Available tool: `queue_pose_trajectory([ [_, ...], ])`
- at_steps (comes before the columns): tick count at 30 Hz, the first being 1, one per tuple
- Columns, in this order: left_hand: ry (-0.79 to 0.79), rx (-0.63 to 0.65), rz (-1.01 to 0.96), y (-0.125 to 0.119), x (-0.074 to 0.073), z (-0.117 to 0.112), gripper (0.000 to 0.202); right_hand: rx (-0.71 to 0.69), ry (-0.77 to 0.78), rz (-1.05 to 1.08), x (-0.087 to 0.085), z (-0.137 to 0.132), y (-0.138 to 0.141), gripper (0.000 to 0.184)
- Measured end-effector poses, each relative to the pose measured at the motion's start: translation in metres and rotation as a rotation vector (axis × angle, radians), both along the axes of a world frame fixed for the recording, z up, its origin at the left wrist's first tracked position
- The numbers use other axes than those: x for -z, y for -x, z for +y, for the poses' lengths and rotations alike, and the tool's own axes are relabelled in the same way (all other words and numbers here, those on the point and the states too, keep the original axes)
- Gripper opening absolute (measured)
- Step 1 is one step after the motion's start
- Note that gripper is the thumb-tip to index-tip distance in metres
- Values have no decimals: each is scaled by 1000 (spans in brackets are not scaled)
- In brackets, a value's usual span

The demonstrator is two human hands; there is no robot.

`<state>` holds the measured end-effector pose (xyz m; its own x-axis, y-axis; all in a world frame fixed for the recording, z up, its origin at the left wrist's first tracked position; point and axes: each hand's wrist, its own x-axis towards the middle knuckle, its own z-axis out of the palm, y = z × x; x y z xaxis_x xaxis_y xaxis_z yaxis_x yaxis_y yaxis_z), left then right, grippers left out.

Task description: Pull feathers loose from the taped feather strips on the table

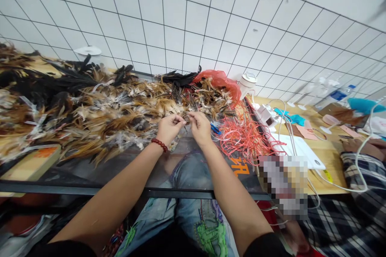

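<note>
My left hand [169,127] and my right hand [200,127] meet at the near edge of a big heap of brown, black and white feathers [99,108]. Both hands are closed in a pinch, fingertips almost touching, on a thin dark feather piece [186,119] held between them. A red bead bracelet [159,144] circles my left wrist. The heap lies on a glass tabletop [90,172], and my jeans show through the glass.
A tangle of red and white bands [244,136] lies right of my hands, beside a red plastic bag [220,80]. Further right are white cables, a white tablet [298,150], bottles, and a person's plaid sleeve [362,176]. A tiled wall stands behind.
</note>
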<state>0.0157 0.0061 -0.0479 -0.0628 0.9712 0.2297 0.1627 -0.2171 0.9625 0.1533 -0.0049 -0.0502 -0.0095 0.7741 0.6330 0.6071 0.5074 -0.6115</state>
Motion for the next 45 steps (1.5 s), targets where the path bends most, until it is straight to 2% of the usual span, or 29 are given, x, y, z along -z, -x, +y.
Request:
queue_pose_trajectory([
  [5,-55,28,43,-2,7,0,6,22,93,-265,-3,-7,1,31],
  [9,-115,27,117,-1,11,1,4,38,120,-372,-8,-14,3,31],
  [18,-229,31,292,5,21,7,8,122,237,-339,-6,-8,5,16],
  [22,-249,24,355,6,16,4,7,50,166,-276,-9,-10,3,20],
  [26,-257,-2,391,6,11,1,6,4,76,-331,-13,-14,3,19],
  [31,-231,42,363,4,11,0,7,67,88,-342,-12,-14,5,14],
  [35,-192,53,332,4,14,2,7,144,113,-267,-6,-9,3,17],
  [41,-196,54,318,4,16,4,8,-113,76,-254,-5,-6,-2,30],
  [45,-185,83,271,4,10,1,9,-112,99,-269,-7,-7,-2,23],
])
